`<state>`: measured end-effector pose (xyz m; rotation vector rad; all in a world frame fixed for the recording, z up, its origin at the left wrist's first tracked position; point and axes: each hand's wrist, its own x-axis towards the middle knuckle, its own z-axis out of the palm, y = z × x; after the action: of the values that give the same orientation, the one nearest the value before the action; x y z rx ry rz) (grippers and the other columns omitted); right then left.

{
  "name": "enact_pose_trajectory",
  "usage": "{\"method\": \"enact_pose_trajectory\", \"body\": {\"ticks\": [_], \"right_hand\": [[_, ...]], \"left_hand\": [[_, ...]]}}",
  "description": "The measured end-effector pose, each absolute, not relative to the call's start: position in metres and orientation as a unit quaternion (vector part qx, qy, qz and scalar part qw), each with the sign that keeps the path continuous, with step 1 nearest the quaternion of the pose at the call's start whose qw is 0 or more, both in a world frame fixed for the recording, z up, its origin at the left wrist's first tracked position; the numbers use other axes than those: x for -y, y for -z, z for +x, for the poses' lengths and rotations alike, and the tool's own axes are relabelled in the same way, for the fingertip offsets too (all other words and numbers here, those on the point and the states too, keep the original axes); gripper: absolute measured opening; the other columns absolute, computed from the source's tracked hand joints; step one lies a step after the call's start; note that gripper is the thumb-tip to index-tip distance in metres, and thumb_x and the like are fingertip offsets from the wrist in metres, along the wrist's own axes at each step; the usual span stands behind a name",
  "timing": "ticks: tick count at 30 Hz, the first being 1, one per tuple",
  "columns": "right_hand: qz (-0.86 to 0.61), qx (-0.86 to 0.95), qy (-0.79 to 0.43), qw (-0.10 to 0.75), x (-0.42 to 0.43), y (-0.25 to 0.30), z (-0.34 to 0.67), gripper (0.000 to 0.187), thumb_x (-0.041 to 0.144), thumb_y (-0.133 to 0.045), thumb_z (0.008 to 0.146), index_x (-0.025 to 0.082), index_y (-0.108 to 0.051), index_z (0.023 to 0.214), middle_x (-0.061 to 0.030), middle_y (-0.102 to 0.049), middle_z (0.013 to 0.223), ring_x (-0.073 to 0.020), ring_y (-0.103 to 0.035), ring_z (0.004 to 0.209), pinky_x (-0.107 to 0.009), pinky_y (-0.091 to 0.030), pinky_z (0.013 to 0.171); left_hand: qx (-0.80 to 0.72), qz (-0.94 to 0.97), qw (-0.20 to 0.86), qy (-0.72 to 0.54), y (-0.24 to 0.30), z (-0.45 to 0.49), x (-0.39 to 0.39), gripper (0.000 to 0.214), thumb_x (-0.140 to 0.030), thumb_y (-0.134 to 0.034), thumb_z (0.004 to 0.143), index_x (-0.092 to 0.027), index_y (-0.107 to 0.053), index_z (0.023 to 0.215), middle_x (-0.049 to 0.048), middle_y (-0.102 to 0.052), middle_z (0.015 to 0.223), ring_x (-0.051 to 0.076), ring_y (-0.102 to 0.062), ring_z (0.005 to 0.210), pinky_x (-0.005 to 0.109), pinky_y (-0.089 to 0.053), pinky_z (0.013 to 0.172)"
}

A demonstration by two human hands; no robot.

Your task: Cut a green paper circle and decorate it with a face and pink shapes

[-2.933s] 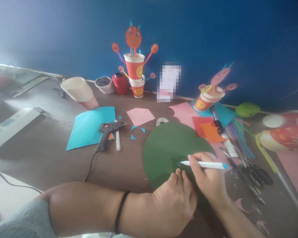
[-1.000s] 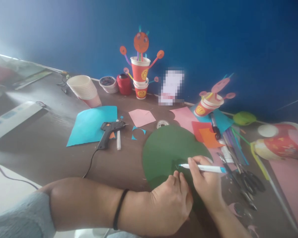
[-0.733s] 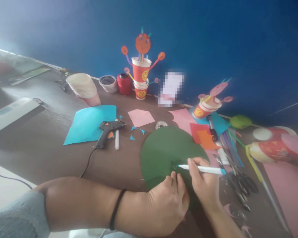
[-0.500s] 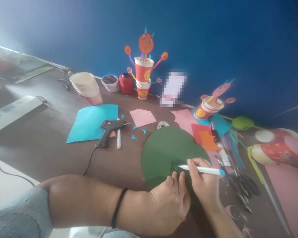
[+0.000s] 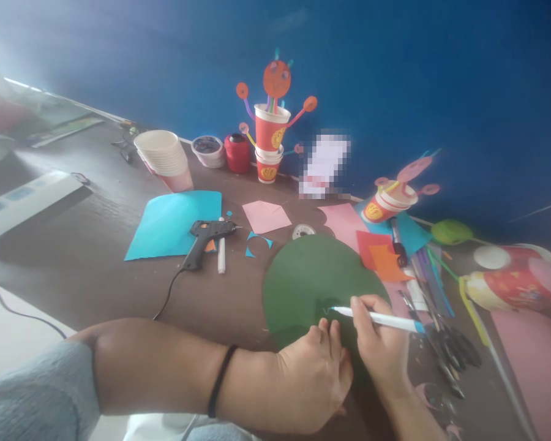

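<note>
Head view: the right hand (image 5: 383, 343) grasps a white marker (image 5: 390, 321) near its blue tip, which meets a small pale line (image 5: 327, 311) on the round green paper (image 5: 321, 275) — a grip that likely gives finer control. The left hand (image 5: 314, 370) bends its fingers down onto the sheet just beside the tip, probably to keep it from sliding; whether it also pinches an edge cannot be told. The green paper lies flat on the desk (image 5: 220, 300), partly beneath both hands and reaching beyond them, while the marker slants through the right hand, its back end jutting out to the right. Glue gun (image 5: 201, 242) and blue sheet (image 5: 165, 223) lie well apart from the hands — perhaps to leave elbow room — and the scissors (image 5: 463, 353) lie right of the right hand
</note>
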<state>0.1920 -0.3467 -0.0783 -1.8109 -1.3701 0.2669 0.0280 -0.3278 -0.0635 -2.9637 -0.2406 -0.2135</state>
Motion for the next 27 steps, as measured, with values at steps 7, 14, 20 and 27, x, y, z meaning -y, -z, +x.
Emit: {"method": "enact_pose_trajectory", "body": {"ticks": [7,14,20,27], "right_hand": [[-0.712,0.565,-0.13,0.396,0.3464,0.0762,0.1864,0.02,0.033,-0.052,0.087,0.019,-0.057,0.073,0.0005,-0.058,0.063,-0.0132,-0.055,0.058,-0.023,-0.044,0.054],[-0.71,0.554,-0.166,0.402,0.3453,0.0783,0.1852,0.019,0.034,-0.055,0.086,0.019,-0.058,0.074,0.0021,-0.058,0.059,-0.012,-0.056,0.054,-0.021,-0.044,0.051],[-0.709,0.56,-0.163,0.396,0.3452,0.0772,0.185,0.02,0.034,-0.055,0.086,0.019,-0.058,0.072,0.0024,-0.058,0.058,-0.0113,-0.055,0.053,-0.021,-0.044,0.051],[-0.714,0.559,-0.147,0.396,0.3453,0.0764,0.1854,0.021,0.035,-0.053,0.087,0.019,-0.058,0.073,0.002,-0.057,0.059,-0.0115,-0.055,0.055,-0.021,-0.043,0.052]], "left_hand": [[0.084,-0.99,0.083,0.08,0.0623,0.0281,0.3282,0.058,-0.045,-0.037,0.091,0.001,-0.05,0.125,0.0311,-0.051,0.123,0.043,-0.049,0.114,0.05,-0.032,0.086],[0.083,-0.99,0.082,0.08,0.0599,0.0281,0.3275,0.06,-0.046,-0.04,0.09,0.001,-0.051,0.125,0.0309,-0.051,0.123,0.043,-0.049,0.114,0.049,-0.033,0.086],[0.082,-0.99,0.083,0.079,0.0611,0.0296,0.3272,0.06,-0.045,-0.041,0.089,0.001,-0.05,0.125,0.0307,-0.051,0.123,0.042,-0.049,0.114,0.048,-0.034,0.085],[0.082,-0.992,0.082,0.059,0.0598,0.029,0.3276,0.059,-0.045,-0.038,0.091,0.0,-0.049,0.127,0.0301,-0.05,0.125,0.042,-0.049,0.115,0.048,-0.033,0.086]]}}
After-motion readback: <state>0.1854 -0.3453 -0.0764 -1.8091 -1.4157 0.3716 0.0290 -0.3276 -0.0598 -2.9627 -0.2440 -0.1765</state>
